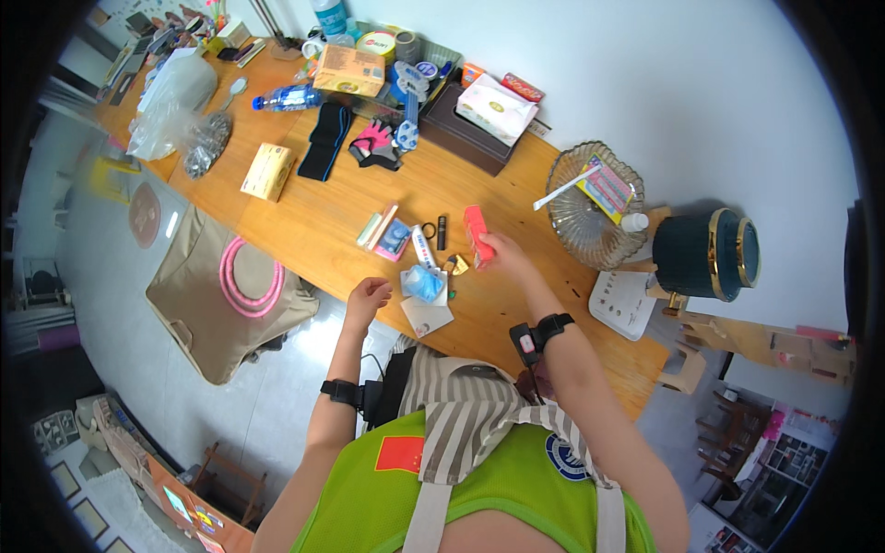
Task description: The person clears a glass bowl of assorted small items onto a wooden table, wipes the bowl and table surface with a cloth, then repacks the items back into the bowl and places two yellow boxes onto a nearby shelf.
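My right hand [503,254] has hold of a small red box [477,236] over the wooden table. At the table's front edge my left hand [371,298] is loosely curled, with no object visible in it. Between the hands lie a blue plastic-wrapped item [423,284] on white cards [427,314], a white tube [422,247], a gold foil piece [456,264], a black lipstick-like tube [441,233] and a black ring-shaped band [429,230]. Left of these is a group of small flat packs [394,239], one of them blue and pink.
On the wooden table [325,221] are a tissue pack [267,172], black strap [325,142], pink-grey glove [375,144], water bottle [286,98] and brown box [467,131]. A glass bowl [581,235] and dark green canister [695,254] stand right. A covered chair [200,304] holds a pink hoop [227,276].
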Action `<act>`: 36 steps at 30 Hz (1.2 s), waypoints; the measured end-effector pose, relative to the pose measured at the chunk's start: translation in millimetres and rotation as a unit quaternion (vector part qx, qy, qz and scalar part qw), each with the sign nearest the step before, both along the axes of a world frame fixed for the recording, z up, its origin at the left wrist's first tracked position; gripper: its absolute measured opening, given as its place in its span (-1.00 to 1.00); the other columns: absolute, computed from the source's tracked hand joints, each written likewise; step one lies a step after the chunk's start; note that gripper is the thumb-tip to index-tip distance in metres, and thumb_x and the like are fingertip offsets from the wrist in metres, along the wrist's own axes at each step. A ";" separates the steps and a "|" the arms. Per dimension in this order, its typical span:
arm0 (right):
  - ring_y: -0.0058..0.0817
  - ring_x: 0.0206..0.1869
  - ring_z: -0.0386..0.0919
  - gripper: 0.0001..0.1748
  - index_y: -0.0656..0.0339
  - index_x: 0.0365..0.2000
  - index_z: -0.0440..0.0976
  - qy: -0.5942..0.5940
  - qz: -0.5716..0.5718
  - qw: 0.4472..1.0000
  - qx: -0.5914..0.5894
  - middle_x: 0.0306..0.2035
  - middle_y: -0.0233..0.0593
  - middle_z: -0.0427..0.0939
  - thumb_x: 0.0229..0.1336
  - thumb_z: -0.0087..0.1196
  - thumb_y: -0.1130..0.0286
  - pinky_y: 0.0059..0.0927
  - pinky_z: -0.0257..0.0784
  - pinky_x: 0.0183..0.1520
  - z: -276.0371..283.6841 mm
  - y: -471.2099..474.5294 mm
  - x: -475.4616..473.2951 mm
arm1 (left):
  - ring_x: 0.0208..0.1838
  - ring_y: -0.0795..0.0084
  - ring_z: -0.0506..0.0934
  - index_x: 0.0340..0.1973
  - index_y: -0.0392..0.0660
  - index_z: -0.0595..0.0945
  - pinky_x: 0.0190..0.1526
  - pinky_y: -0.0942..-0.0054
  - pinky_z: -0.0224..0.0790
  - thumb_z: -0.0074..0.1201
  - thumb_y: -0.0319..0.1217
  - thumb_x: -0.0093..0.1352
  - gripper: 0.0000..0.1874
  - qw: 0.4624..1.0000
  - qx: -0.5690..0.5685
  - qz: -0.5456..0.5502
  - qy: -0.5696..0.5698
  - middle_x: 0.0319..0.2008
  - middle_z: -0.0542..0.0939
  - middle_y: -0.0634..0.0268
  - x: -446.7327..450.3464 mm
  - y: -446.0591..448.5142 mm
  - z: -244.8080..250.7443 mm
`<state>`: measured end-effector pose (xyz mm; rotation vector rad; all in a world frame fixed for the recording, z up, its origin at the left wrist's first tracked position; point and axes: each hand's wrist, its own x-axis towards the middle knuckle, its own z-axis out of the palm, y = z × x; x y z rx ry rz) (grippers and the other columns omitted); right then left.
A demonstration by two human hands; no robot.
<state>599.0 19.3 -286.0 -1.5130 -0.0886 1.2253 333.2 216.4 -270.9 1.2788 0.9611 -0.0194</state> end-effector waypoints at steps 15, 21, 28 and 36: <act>-0.49 -0.04 0.46 -0.41 0.28 0.12 0.31 -0.193 -0.167 0.963 0.082 -0.05 -0.18 0.49 0.12 0.09 0.21 -0.42 0.40 0.01 128.8 -133.5 99.5 | -0.24 0.52 0.58 -0.10 -0.23 0.53 -0.23 0.58 0.43 0.04 -0.37 0.36 -0.75 0.995 -0.016 -0.078 -0.054 -0.25 0.63 0.25 81.2 -19.1 4.0; -0.17 0.05 0.42 -0.13 0.18 0.19 0.25 -0.630 0.043 0.706 -0.322 0.10 -0.17 0.42 -0.24 0.29 0.29 -0.24 0.34 0.12 151.7 -158.0 185.0 | -0.24 0.49 0.58 -0.12 -0.25 0.52 -0.22 0.56 0.44 0.03 -0.36 0.37 -0.74 0.997 -0.001 -0.070 -0.036 -0.25 0.62 0.24 80.0 -18.9 7.6; -0.19 0.12 0.31 -0.18 -0.04 0.14 0.32 -0.611 0.170 0.618 -0.464 0.08 -0.38 0.45 -0.28 0.27 0.22 -0.11 0.30 0.12 119.8 -138.2 225.7 | -0.24 0.47 0.58 -0.10 -0.26 0.52 -0.20 0.54 0.44 0.03 -0.36 0.36 -0.73 1.000 0.005 -0.012 -0.022 -0.25 0.60 0.22 68.6 -16.4 11.1; -0.15 0.12 0.29 -0.18 -0.08 0.13 0.33 -0.597 0.191 0.653 -0.425 0.07 -0.37 0.45 -0.30 0.31 0.23 -0.12 0.32 0.11 84.1 -135.1 255.1 | -0.27 0.51 0.57 -0.10 -0.26 0.52 -0.23 0.58 0.43 0.03 -0.37 0.37 -0.74 1.000 -0.007 0.005 -0.003 -0.27 0.62 0.24 63.1 -23.3 0.1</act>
